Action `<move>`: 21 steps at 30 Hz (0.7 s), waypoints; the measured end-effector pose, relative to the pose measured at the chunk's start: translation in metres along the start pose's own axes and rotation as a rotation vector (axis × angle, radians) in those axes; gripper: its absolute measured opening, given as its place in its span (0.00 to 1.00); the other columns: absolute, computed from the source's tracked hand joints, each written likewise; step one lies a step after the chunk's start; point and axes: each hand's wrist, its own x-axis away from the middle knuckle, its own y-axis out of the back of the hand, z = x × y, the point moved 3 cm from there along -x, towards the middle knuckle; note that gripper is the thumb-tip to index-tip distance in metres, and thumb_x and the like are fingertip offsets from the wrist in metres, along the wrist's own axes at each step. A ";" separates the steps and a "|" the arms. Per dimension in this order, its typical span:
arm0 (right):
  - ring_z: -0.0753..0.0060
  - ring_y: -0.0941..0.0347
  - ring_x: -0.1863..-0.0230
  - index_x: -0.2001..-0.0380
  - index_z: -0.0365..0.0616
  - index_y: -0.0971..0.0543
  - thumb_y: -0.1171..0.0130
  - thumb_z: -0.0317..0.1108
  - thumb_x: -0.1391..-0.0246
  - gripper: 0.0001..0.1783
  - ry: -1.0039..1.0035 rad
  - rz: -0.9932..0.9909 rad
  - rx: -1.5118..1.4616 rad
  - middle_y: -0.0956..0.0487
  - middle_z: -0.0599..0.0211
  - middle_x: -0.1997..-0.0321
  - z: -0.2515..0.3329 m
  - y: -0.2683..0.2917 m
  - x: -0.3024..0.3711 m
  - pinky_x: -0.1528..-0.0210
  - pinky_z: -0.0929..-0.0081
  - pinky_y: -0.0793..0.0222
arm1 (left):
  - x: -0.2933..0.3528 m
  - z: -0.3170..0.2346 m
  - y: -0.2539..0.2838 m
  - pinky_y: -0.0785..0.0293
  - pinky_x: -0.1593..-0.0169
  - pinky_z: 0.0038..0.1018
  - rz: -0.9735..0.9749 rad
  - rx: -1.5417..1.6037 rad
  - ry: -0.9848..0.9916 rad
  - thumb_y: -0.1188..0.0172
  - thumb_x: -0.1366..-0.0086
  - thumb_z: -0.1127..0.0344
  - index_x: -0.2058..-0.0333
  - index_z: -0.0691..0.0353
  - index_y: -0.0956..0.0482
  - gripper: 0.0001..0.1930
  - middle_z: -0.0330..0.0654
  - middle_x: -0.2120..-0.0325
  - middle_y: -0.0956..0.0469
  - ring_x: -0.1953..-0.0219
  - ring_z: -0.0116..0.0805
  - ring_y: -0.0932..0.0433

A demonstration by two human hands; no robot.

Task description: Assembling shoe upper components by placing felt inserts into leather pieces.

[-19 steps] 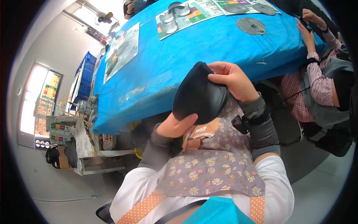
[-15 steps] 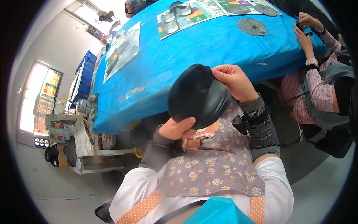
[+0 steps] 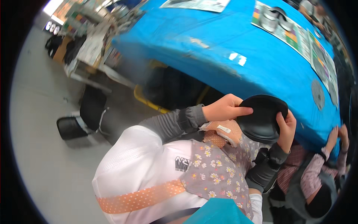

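Between my two hands is a black, rounded, shallow cup-shaped piece with a smooth, slightly shiny surface and ridged curves along its lower edge. My left hand grips its left rim, thumb lying on the upper face. On the right side, my right hand pinches the rim with the thumb over the edge. Both sets of fingers are partly hidden beneath the piece. It is held in front of my flowered apron, just off the near edge of the blue-covered table.
Grey moulded cups sit on printed sheets across the table, with a grey disc nearer the right. Another person's hands rest at the table's right edge. Behind me at left are a black chair and a cluttered side bench.
The view has swung, so the table and my hands appear farther right. The black piece is tilted differently, and my left hand now holds its left rim rather than its lower edge.
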 end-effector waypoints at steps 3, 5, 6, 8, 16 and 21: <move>0.83 0.29 0.63 0.56 0.32 0.27 0.49 0.30 0.41 0.13 -0.060 0.005 -0.071 0.23 0.70 0.62 -0.029 0.000 -0.012 0.58 0.83 0.33 | 0.014 -0.007 0.008 0.43 0.81 0.19 0.010 0.099 0.002 0.47 0.34 0.51 0.82 0.63 0.28 0.23 0.30 0.88 0.34 0.84 0.17 0.38; 0.83 0.28 0.64 0.56 0.34 0.27 0.50 0.34 0.39 0.14 -0.154 0.092 -0.196 0.23 0.70 0.62 -0.035 -0.016 -0.017 0.59 0.83 0.32 | 0.029 -0.009 0.013 0.42 0.80 0.19 0.041 0.108 -0.011 0.49 0.33 0.50 0.82 0.63 0.28 0.24 0.31 0.88 0.33 0.85 0.17 0.37; 0.83 0.28 0.64 0.57 0.35 0.27 0.52 0.35 0.38 0.13 -0.200 0.119 -0.244 0.22 0.70 0.63 -0.044 -0.022 -0.019 0.60 0.84 0.32 | 0.035 -0.005 0.019 0.40 0.79 0.19 0.056 0.117 -0.006 0.52 0.32 0.52 0.79 0.64 0.26 0.23 0.32 0.86 0.30 0.83 0.18 0.34; 0.84 0.28 0.64 0.59 0.36 0.27 0.54 0.37 0.36 0.14 -0.292 0.178 -0.279 0.22 0.70 0.64 -0.056 -0.032 -0.023 0.61 0.85 0.32 | 0.046 -0.004 0.032 0.33 0.77 0.18 0.074 0.112 0.081 0.57 0.30 0.54 0.78 0.63 0.26 0.23 0.34 0.83 0.26 0.81 0.21 0.29; 0.83 0.28 0.70 0.57 0.35 0.25 0.56 0.42 0.35 0.20 -0.209 0.047 -0.054 0.21 0.66 0.69 -0.038 -0.028 -0.024 0.63 0.86 0.32 | 0.120 0.090 0.100 0.32 0.72 0.19 -0.951 0.002 -0.144 0.58 0.31 0.47 0.71 0.63 0.28 0.23 0.37 0.78 0.26 0.76 0.23 0.28; 0.84 0.28 0.70 0.59 0.36 0.24 0.54 0.40 0.36 0.17 -0.174 0.029 -0.037 0.21 0.67 0.71 -0.035 -0.019 -0.021 0.64 0.86 0.32 | 0.136 0.211 0.185 0.35 0.71 0.22 -1.308 0.298 0.217 0.57 0.32 0.44 0.68 0.59 0.27 0.22 0.35 0.79 0.27 0.78 0.23 0.33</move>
